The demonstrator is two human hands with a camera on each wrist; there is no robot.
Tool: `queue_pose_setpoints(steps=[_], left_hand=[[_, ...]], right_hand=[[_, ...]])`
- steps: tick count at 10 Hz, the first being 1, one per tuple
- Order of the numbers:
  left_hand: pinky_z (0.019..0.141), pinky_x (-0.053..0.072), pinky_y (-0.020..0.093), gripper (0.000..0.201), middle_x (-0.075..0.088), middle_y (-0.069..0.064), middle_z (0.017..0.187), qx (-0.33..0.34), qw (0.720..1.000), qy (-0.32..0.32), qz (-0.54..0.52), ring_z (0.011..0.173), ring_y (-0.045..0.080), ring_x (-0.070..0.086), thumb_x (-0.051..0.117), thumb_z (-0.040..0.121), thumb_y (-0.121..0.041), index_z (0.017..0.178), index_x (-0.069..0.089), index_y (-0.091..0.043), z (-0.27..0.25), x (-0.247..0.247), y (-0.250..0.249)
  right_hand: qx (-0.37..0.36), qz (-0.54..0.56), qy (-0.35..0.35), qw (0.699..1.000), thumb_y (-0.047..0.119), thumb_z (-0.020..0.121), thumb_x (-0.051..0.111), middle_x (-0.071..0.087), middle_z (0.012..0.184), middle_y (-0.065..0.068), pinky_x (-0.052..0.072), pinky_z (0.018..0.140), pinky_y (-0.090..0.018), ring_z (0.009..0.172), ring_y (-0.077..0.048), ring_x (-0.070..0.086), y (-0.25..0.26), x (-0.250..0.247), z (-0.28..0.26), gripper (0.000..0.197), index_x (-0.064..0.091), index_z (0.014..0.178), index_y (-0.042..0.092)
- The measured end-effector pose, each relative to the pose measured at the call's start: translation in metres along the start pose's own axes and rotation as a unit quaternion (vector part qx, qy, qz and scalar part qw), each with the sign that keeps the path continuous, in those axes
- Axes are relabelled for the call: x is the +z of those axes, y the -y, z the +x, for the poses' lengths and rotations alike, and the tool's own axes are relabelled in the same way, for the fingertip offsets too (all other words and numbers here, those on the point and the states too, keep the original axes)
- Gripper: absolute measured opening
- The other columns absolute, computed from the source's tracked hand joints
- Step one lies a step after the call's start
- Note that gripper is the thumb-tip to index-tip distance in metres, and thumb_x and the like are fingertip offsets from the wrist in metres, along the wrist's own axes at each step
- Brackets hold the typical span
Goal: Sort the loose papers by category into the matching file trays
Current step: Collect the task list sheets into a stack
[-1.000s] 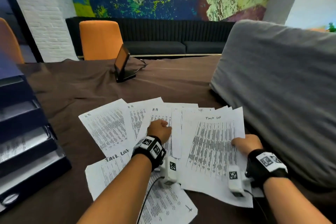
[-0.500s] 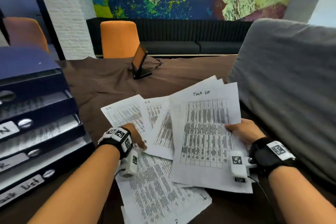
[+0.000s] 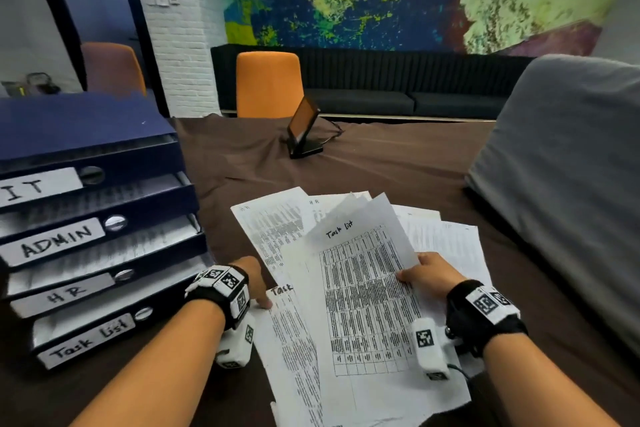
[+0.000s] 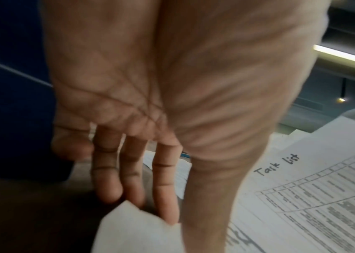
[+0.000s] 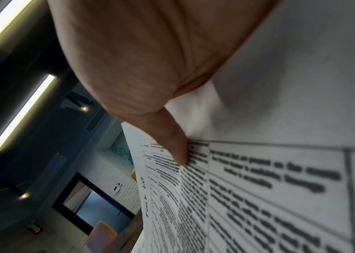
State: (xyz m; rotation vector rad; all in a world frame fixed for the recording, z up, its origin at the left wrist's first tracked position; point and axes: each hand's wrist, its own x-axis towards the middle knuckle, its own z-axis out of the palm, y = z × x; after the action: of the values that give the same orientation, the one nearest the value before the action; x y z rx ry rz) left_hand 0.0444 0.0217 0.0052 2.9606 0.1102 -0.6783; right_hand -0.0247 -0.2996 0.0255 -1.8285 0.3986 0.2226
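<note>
Brown cloth covers the table; mural wall and orange chairs behind. At lower centre of the head view the right hand pinches the right edge of a "Task list" sheet, thumb on the printed face, and holds it tilted up off the pile. The right wrist view shows the thumb pressed on the table print; fingers beneath are hidden.

Left hand, lower centre-left, rests straight fingers on the corner of a second sheet headed the same way. Grasps nothing.

Other loose papers fan out flat behind, some marked HR.

Handling, as judged: sheets are light, limp, slick on one another. One-edge grip lets the far corner droop; better to take a short edge with both hands, or support underneath, before feeding a slot.

File trays stack at left of frame, labelled IT, ADMIN, HR, Task list; the matching tray is lowest, just beside the left wrist.

Tablet on stand at upper centre; grey cushion at right.
</note>
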Motion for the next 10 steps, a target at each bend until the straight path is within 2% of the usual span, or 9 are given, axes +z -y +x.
queue_pose_setpoints(steps=[1,2,3,5,6,7,8,9,10], left_hand=[[0.075,0.051,0.029,0.065,0.063,-0.002,0.089,0.011,1.0,0.011,-0.012,0.085,0.021,0.062,0.09,0.06,-0.057,0.094,0.059,-0.01,-0.002,0.008,0.003],[0.074,0.049,0.027,0.055,0.061,-0.001,0.086,0.02,1.0,0.011,-0.002,0.084,0.021,0.061,0.088,0.065,-0.053,0.078,0.056,-0.01,-0.012,0.011,0.001],[0.083,0.05,0.03,0.049,0.066,0.005,0.109,0.049,0.999,-0.016,0.013,0.103,0.025,0.064,0.077,0.082,-0.048,0.107,0.068,-0.007,-0.022,0.011,0.003],[0.079,0.049,0.025,0.038,0.061,-0.001,0.084,-0.007,0.998,0.006,-0.064,0.089,0.017,0.06,0.076,0.086,-0.028,0.117,0.069,-0.006,-0.033,0.011,0.017],[0.095,0.048,0.03,0.046,0.068,0.009,0.112,-0.009,0.992,-0.005,-0.128,0.11,0.025,0.061,0.056,0.1,-0.038,0.126,0.062,-0.001,-0.046,0.009,0.02],[0.082,0.046,0.024,0.027,0.066,0.011,0.116,0.003,0.949,-0.09,-0.301,0.108,0.025,0.062,0.053,0.1,-0.023,0.115,0.068,-0.006,-0.048,-0.003,0.022],[0.071,0.043,0.023,0.006,0.066,0.005,0.092,0.035,0.857,-0.245,-0.451,0.089,0.022,0.061,0.064,0.092,-0.013,0.089,0.068,-0.011,-0.037,-0.013,0.03],[0.086,0.053,0.032,0.023,0.071,0.008,0.096,-0.005,0.76,-0.221,-0.612,0.095,0.027,0.067,0.075,0.088,-0.025,0.098,0.069,-0.005,-0.037,-0.015,0.03],[0.093,0.053,0.034,0.047,0.073,0.005,0.099,-0.02,0.839,-0.055,-0.541,0.096,0.024,0.069,0.081,0.081,-0.041,0.109,0.068,-0.006,-0.043,0.0,0.033]], right_hand=[[0.009,-0.002,0.018,1.0,-0.001,0.094,0.056,0.074,0.093,-0.024,0.056,0.082,-0.061,0.087,-0.044,0.072,0.001,0.013,0.006,0.018,0.066,0.109,-0.001],[0.014,-0.013,0.023,1.0,-0.001,0.093,0.058,0.074,0.095,-0.024,0.056,0.083,-0.062,0.09,-0.044,0.071,0.003,0.024,0.012,0.015,0.066,0.105,0.002],[0.013,-0.035,0.047,0.998,0.005,0.09,0.063,0.075,0.096,-0.019,0.055,0.086,-0.061,0.091,-0.041,0.072,0.003,0.034,0.017,0.021,0.066,0.111,0.005],[0.032,-0.061,0.053,0.996,0.006,0.089,0.062,0.076,0.094,-0.017,0.055,0.087,-0.059,0.089,-0.04,0.072,-0.01,0.041,0.024,0.022,0.067,0.111,0.007],[0.031,-0.083,0.043,0.995,0.007,0.091,0.063,0.075,0.093,-0.016,0.057,0.085,-0.053,0.089,-0.037,0.072,-0.012,0.043,0.017,0.017,0.067,0.108,0.006],[0.025,-0.098,0.037,0.994,0.009,0.092,0.065,0.074,0.1,-0.014,0.056,0.088,-0.046,0.093,-0.033,0.071,-0.009,0.038,0.013,0.018,0.065,0.109,0.004],[0.03,-0.083,0.033,0.996,0.01,0.092,0.066,0.072,0.107,-0.012,0.05,0.1,-0.047,0.1,-0.032,0.068,-0.008,0.03,0.014,0.022,0.063,0.113,0.003],[0.045,-0.095,0.02,0.994,0.01,0.093,0.065,0.071,0.107,-0.013,0.05,0.099,-0.045,0.1,-0.032,0.067,-0.016,0.028,0.014,0.021,0.062,0.111,0.001],[0.045,-0.069,-0.01,0.997,0.007,0.09,0.068,0.071,0.1,-0.015,0.052,0.096,-0.047,0.095,-0.034,0.068,-0.025,0.029,0.016,0.022,0.064,0.11,-0.003]])
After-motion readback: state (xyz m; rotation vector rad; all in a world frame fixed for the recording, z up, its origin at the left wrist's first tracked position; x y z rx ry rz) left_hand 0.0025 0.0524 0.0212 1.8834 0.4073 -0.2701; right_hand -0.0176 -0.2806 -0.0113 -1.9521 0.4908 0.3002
